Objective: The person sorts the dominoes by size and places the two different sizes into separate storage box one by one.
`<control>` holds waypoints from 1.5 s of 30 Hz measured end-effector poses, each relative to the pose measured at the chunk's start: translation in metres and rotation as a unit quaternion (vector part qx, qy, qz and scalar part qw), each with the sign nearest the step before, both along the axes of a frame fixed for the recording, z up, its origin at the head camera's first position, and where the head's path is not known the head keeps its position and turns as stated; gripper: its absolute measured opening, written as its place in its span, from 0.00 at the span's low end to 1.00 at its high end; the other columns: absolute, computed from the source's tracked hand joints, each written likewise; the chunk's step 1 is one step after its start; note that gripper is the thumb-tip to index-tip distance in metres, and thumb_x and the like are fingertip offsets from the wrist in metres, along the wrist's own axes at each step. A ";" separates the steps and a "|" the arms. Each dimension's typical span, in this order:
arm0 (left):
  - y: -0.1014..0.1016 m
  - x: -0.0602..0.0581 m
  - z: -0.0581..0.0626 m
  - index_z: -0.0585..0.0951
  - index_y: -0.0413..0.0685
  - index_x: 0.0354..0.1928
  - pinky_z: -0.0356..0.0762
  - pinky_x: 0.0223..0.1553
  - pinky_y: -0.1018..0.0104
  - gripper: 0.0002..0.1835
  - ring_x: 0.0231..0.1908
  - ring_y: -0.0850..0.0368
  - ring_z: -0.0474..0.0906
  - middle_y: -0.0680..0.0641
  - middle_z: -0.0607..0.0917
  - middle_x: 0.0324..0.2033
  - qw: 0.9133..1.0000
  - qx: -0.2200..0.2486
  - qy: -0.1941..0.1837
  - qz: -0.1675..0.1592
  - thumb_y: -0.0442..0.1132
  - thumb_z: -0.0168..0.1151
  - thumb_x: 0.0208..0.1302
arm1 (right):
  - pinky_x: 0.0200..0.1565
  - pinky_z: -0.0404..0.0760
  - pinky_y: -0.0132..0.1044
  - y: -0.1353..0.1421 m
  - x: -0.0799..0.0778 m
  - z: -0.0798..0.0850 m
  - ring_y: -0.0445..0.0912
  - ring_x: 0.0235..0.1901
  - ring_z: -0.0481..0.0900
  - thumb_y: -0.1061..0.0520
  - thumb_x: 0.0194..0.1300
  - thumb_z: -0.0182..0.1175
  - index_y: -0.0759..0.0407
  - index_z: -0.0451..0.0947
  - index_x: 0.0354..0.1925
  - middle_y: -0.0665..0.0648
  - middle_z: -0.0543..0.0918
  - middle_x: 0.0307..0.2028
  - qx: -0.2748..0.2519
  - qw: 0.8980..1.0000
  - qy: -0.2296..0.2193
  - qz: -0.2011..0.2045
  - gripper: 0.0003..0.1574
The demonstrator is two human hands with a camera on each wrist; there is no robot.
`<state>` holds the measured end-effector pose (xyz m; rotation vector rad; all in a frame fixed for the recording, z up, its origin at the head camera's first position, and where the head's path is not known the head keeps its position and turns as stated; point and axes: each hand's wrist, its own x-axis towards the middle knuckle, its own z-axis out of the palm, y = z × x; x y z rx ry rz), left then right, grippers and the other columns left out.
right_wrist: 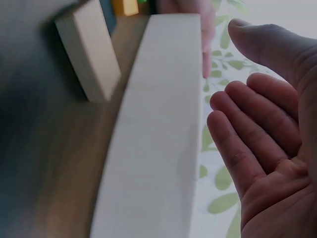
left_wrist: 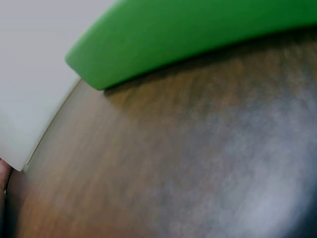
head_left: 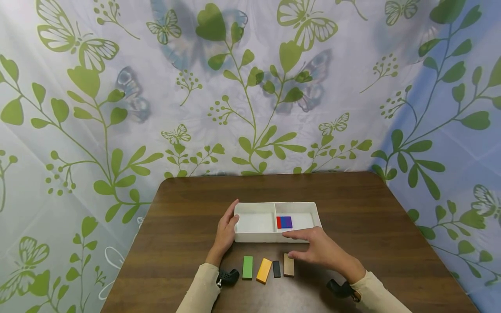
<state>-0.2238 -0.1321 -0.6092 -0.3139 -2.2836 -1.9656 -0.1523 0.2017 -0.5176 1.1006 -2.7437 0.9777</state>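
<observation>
A white two-compartment tray [head_left: 256,238] lies in front of me in the head view. Its right compartment holds a red block [head_left: 278,222], a blue block [head_left: 282,222] and a purple block [head_left: 288,222], side by side against the divider. My left hand [head_left: 225,232] rests along the tray's left end, fingers extended, thumb near the rim. Over the tray's front right edge hovers my right hand [head_left: 322,248], thumb and fingers apart, holding nothing. Below its thumb is a beige block [head_left: 288,267]. The right wrist view shows this right hand [right_wrist: 270,134] empty beside the tray's wall.
In front of the tray, from left to right, are a green block [head_left: 247,267], a yellow block [head_left: 264,271], slightly turned, and a small black block [head_left: 276,269]. All lie on a brown wooden table [head_left: 188,204]. A leaf-patterned curtain [head_left: 250,87] hangs behind it.
</observation>
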 end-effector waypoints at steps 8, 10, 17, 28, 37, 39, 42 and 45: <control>0.001 0.000 0.001 0.68 0.50 0.84 0.53 0.84 0.40 0.28 0.85 0.47 0.58 0.48 0.66 0.84 1.000 0.000 0.000 0.005 0.34 0.47 0.87 | 0.53 0.91 0.42 -0.011 0.008 -0.021 0.46 0.53 0.92 0.51 0.63 0.82 0.56 0.88 0.64 0.51 0.92 0.58 -0.006 0.999 0.026 0.028 0.32; 0.001 0.001 0.001 0.68 0.51 0.84 0.53 0.84 0.39 0.28 0.85 0.47 0.58 0.47 0.66 0.84 1.000 0.000 0.000 0.006 0.34 0.48 0.87 | 0.52 0.91 0.42 -0.013 0.010 -0.026 0.47 0.53 0.93 0.51 0.64 0.82 0.56 0.88 0.64 0.52 0.93 0.58 -0.012 0.999 0.024 0.036 0.32; 0.000 0.000 0.000 0.69 0.53 0.84 0.52 0.84 0.39 0.28 0.86 0.47 0.57 0.48 0.66 0.84 1.000 -0.001 0.000 0.006 0.35 0.48 0.87 | 0.53 0.91 0.41 -0.019 0.013 -0.040 0.48 0.52 0.93 0.50 0.66 0.80 0.59 0.86 0.66 0.56 0.92 0.59 -0.011 0.999 0.000 0.050 0.34; 0.001 -0.001 -0.001 0.68 0.48 0.84 0.54 0.84 0.38 0.28 0.85 0.46 0.59 0.47 0.66 0.84 1.000 -0.001 0.005 0.008 0.34 0.49 0.87 | 0.58 0.90 0.42 -0.032 0.018 -0.057 0.43 0.55 0.91 0.53 0.61 0.83 0.60 0.85 0.67 0.52 0.91 0.60 -0.006 0.996 0.043 0.072 0.38; 0.001 0.000 -0.001 0.68 0.50 0.84 0.53 0.84 0.39 0.28 0.85 0.47 0.58 0.48 0.66 0.85 1.000 -0.001 0.006 0.006 0.34 0.48 0.87 | 0.56 0.90 0.42 -0.033 0.020 -0.061 0.39 0.52 0.89 0.54 0.62 0.81 0.58 0.84 0.67 0.51 0.91 0.59 0.005 0.998 0.021 0.066 0.37; 0.001 0.000 -0.001 0.68 0.51 0.84 0.53 0.84 0.39 0.28 0.85 0.47 0.58 0.48 0.66 0.84 1.000 -0.003 0.008 0.007 0.34 0.48 0.87 | 0.56 0.90 0.41 -0.033 0.020 -0.061 0.39 0.51 0.89 0.54 0.61 0.81 0.58 0.84 0.67 0.51 0.91 0.59 0.009 0.997 0.031 0.068 0.36; 0.000 0.000 -0.001 0.68 0.50 0.84 0.54 0.84 0.39 0.28 0.85 0.47 0.58 0.48 0.66 0.84 1.000 -0.006 0.011 0.008 0.34 0.48 0.87 | 0.55 0.90 0.41 -0.034 0.020 -0.061 0.38 0.51 0.89 0.54 0.61 0.81 0.58 0.85 0.66 0.50 0.92 0.58 0.019 0.996 0.049 0.069 0.36; 0.000 0.000 -0.001 0.68 0.50 0.84 0.54 0.84 0.39 0.28 0.85 0.48 0.58 0.48 0.66 0.84 1.000 -0.008 0.011 0.007 0.34 0.47 0.87 | 0.55 0.90 0.41 -0.035 0.021 -0.062 0.39 0.52 0.89 0.55 0.62 0.81 0.58 0.85 0.65 0.50 0.91 0.58 0.030 0.995 0.058 0.072 0.34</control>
